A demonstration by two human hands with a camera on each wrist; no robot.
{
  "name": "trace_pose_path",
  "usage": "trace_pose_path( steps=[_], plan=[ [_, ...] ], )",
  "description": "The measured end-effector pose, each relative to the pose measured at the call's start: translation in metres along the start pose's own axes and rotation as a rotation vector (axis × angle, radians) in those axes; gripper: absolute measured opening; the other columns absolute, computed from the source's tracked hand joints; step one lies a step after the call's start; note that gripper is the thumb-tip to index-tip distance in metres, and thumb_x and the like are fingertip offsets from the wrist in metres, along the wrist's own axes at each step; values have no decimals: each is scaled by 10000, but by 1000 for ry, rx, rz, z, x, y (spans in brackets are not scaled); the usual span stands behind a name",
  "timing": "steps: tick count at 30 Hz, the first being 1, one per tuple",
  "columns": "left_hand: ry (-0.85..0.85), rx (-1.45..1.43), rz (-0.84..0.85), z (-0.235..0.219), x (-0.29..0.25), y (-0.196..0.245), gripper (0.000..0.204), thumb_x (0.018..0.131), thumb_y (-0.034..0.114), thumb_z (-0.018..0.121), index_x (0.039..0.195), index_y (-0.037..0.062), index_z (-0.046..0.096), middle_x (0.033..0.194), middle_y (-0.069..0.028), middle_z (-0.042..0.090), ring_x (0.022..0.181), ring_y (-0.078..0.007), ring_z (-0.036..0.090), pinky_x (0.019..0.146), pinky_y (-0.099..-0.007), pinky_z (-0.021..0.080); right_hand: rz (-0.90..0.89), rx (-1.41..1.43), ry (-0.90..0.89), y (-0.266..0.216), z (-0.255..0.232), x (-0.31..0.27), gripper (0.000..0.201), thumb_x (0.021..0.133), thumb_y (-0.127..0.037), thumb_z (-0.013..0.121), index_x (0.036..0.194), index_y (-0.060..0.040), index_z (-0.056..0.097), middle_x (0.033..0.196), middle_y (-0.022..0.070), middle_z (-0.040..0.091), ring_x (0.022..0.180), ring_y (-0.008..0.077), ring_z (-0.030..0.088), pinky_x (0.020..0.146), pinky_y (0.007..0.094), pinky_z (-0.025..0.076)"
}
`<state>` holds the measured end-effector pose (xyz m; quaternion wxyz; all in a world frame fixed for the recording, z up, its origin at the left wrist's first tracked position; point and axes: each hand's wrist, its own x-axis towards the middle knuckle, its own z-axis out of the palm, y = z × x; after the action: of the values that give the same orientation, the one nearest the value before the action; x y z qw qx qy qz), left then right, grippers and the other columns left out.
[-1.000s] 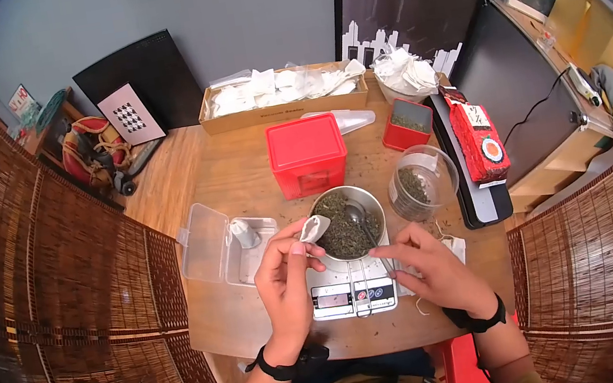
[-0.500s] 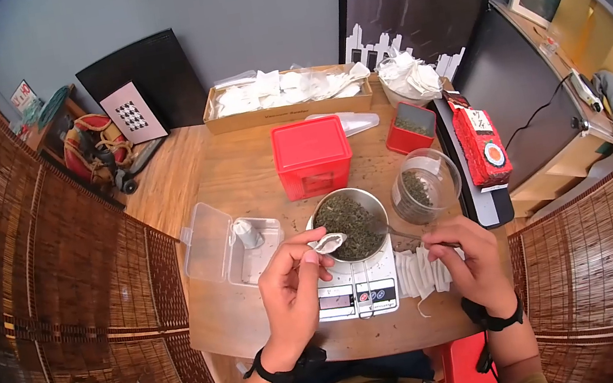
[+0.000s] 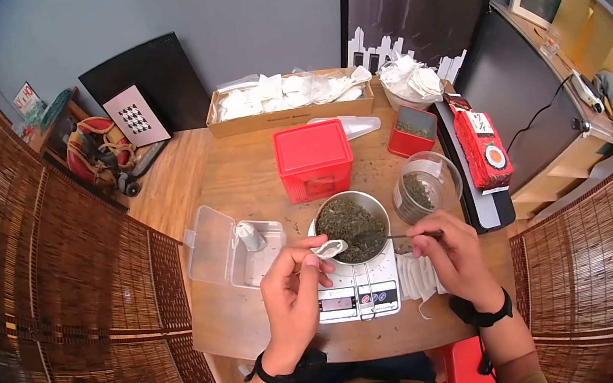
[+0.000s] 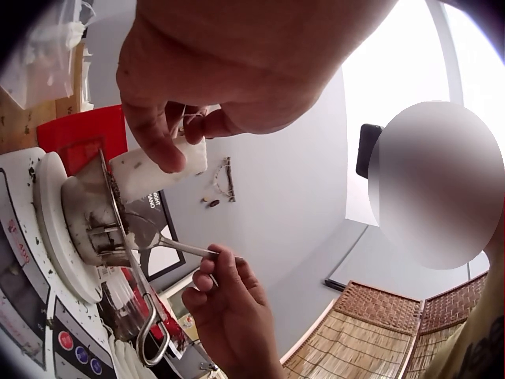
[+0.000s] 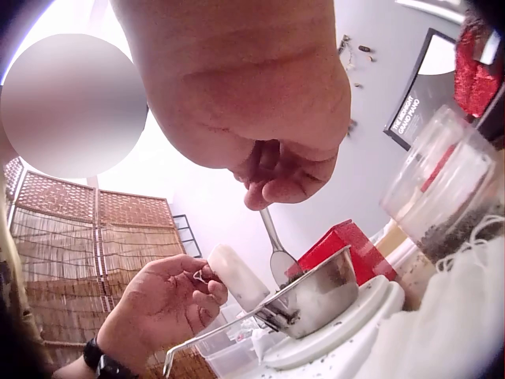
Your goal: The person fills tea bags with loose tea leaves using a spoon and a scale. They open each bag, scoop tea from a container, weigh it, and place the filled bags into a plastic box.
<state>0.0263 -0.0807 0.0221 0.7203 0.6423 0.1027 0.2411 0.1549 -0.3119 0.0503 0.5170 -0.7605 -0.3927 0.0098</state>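
My left hand (image 3: 289, 282) pinches a small white tea bag (image 3: 329, 249), its open mouth over the near left rim of the metal pan (image 5: 319, 296). Dried green leaves (image 3: 345, 221) fill much of that pan, which stands on a white kitchen scale (image 3: 380, 302). From the right, my right hand (image 3: 453, 255) grips the handle of a metal spoon (image 4: 185, 248). The spoon's bowl is down at the leaves, close by the bag's mouth. In the left wrist view the tea bag hangs tilted beside the pan's rim.
Several white bags (image 3: 418, 276) lie right of the scale. A clear tub (image 3: 424, 187) of leaves and a red tin (image 3: 412, 130) stand behind them. Beyond the pan is a red box (image 3: 314, 160); at left, an open plastic case (image 3: 243, 270) holds an upright white bag (image 3: 250, 236).
The right hand went from reaching over the spoon to gripping its handle, then moved it left through the leaves. The left hand lowered the tea bag toward the pan's rim.
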Motion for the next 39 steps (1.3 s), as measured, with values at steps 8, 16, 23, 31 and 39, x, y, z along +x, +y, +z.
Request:
trace_pose_path(
  steps=[8,16,23,31,39],
  plan=[
    [-76,63,-17,1,0,6,190,1121,69,536,1006,-36,644,1302,-193,712,874,-140,691,713,-283,588,52,97,237,9,9,2,136,1049,8,670,1170,34,726,927,114,685,759,149,713,691,272,561],
    [-121,109,-71,7,11,3,173,1109,71,570,1017,-47,658,1252,-170,732,858,-120,695,713,-276,592,164,0,234,19,21,-1,151,1051,-30,694,1174,48,736,921,127,776,772,155,772,671,271,583],
    [-158,136,-98,4,14,-1,188,1124,97,567,1014,-32,648,1276,-179,725,867,-110,675,737,-279,573,423,493,348,36,28,-5,178,1092,-87,662,1197,45,716,943,125,769,783,161,757,692,274,592],
    [-217,241,-8,5,18,0,145,1093,56,578,987,-20,641,1262,-147,717,859,-109,649,735,-263,529,500,643,366,42,31,-8,202,1105,-141,656,1191,32,715,947,133,769,772,158,745,690,276,586],
    [-205,250,63,6,18,-1,129,1067,9,570,967,-35,639,1108,-94,637,839,-129,630,776,-289,525,503,719,421,45,27,-12,211,1102,-160,666,1200,22,710,962,130,767,773,155,736,698,269,584]
  ],
)
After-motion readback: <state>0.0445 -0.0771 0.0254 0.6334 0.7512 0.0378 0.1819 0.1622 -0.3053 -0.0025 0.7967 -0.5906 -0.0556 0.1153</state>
